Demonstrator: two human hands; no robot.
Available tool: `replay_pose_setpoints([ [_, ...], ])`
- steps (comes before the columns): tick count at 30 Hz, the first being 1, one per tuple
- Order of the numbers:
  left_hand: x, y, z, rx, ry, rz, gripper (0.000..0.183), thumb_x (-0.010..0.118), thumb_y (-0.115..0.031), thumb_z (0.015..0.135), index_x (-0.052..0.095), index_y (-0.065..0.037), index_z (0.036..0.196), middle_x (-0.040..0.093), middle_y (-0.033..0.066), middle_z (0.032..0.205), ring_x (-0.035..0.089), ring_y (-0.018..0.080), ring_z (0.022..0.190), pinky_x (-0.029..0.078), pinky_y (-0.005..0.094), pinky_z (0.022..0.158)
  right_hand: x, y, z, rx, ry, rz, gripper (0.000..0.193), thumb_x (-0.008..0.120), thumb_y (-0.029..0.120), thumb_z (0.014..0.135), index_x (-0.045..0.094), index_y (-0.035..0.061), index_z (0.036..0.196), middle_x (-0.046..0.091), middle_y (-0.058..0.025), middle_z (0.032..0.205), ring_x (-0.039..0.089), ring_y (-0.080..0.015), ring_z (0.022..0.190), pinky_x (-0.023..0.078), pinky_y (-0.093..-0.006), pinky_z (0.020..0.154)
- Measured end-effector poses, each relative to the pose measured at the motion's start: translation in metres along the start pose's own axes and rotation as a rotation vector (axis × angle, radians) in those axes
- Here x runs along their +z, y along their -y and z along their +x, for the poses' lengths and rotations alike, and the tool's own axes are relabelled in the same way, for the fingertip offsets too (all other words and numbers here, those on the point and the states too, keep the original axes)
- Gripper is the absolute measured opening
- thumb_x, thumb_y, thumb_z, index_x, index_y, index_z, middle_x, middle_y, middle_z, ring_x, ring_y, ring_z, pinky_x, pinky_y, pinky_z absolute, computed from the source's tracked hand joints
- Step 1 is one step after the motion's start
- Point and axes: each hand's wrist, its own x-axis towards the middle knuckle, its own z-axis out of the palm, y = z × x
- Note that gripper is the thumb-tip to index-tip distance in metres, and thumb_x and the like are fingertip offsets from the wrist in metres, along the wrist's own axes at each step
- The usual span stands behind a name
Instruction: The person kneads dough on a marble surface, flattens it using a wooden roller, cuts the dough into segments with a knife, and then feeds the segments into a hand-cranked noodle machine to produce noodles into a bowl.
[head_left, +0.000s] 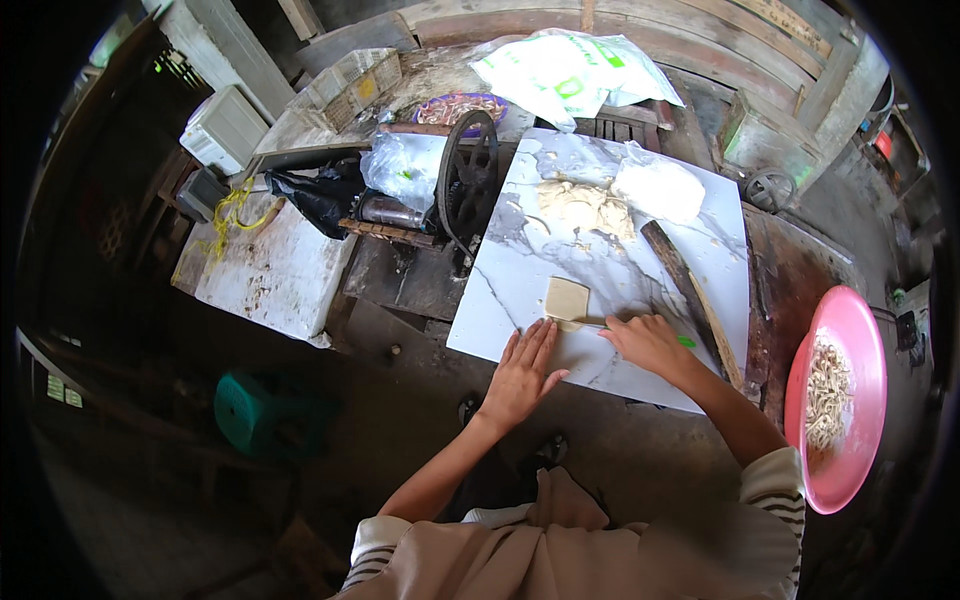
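Observation:
A flat, squarish slab of pale dough (567,298) lies near the front of the white marble-patterned board (510,270). Along its near edge is a narrow dough strip (568,326). My left hand (522,375) is flat, fingers stretched, with its fingertips at the slab's near left corner. In my right hand (648,342) is a knife (592,321), its blade pointing left between slab and strip; a green end, seemingly its handle, shows beyond the hand. Farther back sit a lumpy dough mass (585,208) and a white plastic bag (658,190). A long dark wooden stick (690,295) lies to the right.
At the right stands a pink basin (868,400) holding pale strips. Left of the board is a machine with a dark handwheel (468,180). Behind are a purple-rimmed tray (425,113), a large white sack (575,75) and a crate (350,85). A green stool (245,410) stands lower left.

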Motion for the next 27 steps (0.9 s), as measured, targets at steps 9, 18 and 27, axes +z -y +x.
replay_pose_setpoints([
  [9,0.007,0.03,0.038,0.054,-0.121,-0.01,0.034,0.066,-0.018,0.075,0.051,-0.009,0.104,0.049,0.0087,0.102,0.046,0.0285,0.098,0.039,0.0397,0.082,-0.021,-0.022,-0.043,0.133,0.065,-0.026,0.031,0.045,0.035,0.091,0.057,0.0064,0.087,0.06,-0.016,0.062,0.061,-0.0326,0.062,0.045,-0.0437,0.053],
  [18,-0.001,0.068,0.08,0.625,-0.141,0.03,0.015,0.064,-0.019,0.076,0.054,-0.01,0.083,0.051,0.0024,0.082,0.052,0.0185,0.08,0.046,0.0313,0.07,0.022,-0.039,0.003,0.213,-0.384,-0.296,0.026,0.055,0.033,0.084,0.053,0.0067,0.085,0.052,-0.0083,0.088,0.058,-0.0214,0.077,0.049,-0.0335,0.056],
  [27,-0.012,0.077,0.135,0.379,0.039,-0.565,0.01,0.066,-0.006,0.075,0.058,-0.002,0.08,0.06,0.0061,0.073,0.059,0.0182,0.064,0.049,0.0281,0.06,0.016,-0.009,0.036,0.364,-0.523,-0.166,0.036,0.056,0.031,0.082,0.052,0.0058,0.107,0.048,-0.0115,0.101,0.045,-0.0257,0.097,0.037,-0.0384,0.081],
])
